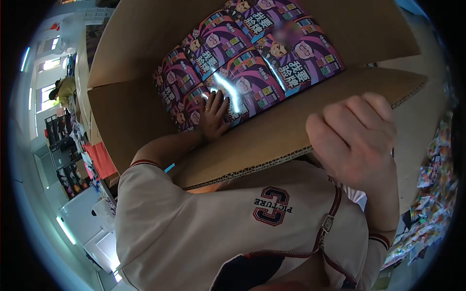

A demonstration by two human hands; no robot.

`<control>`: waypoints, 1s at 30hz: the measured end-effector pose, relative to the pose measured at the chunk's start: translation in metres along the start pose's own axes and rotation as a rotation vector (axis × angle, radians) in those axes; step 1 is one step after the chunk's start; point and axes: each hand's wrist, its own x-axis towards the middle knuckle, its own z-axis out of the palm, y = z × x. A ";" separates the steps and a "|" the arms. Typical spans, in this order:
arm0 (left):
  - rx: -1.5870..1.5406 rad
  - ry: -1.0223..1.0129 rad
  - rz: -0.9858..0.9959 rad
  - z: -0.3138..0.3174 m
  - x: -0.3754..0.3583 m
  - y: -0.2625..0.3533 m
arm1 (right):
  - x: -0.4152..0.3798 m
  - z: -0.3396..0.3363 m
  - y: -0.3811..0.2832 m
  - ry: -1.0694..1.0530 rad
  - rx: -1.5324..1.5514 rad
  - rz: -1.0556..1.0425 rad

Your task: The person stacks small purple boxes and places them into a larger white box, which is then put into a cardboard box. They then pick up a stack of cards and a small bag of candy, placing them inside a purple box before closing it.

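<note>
My left hand (212, 115) reaches into a large open cardboard box (111, 123), fingers spread and lying on the shiny purple packages. A ring shows on one finger. Several of these printed packages (264, 80) lie side by side in rows, with cartoon faces and large white lettering; glare covers part of the middle one. My right hand (352, 140) is closed at the box's near flap (262, 145), fingers curled over its edge. The fingertips and the flap's edge behind the hand are hidden.
Heaps of colourful small packets (427, 208) lie to the right. Off to the left, another person (63, 92) is by a long table. A red cloth or bag (100, 160) and dark shelving (59, 131) stand left of the box. My light zip shirt presses close to the near flap.
</note>
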 end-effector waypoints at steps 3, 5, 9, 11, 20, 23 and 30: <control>0.017 0.037 0.002 0.014 -0.006 -0.006 | 0.007 -0.011 0.007 -0.142 0.015 -0.037; 0.015 -0.122 -0.022 0.001 -0.004 -0.005 | 0.003 -0.005 0.009 0.015 0.106 -0.075; -0.294 0.496 0.282 -0.014 0.097 0.069 | -0.005 -0.026 0.004 -0.084 0.012 -0.070; -0.313 0.533 0.216 -0.051 0.138 0.105 | -0.024 -0.037 0.006 0.046 0.021 -0.044; -0.148 0.846 0.618 -0.345 0.381 0.140 | -0.170 -0.093 0.091 -0.240 -0.236 0.873; -0.058 0.378 0.473 -0.339 0.472 0.228 | -0.194 -0.099 0.101 -0.316 -0.268 0.951; 0.366 -0.036 0.100 -0.282 0.643 0.304 | -0.201 -0.111 0.109 -0.347 -0.166 0.891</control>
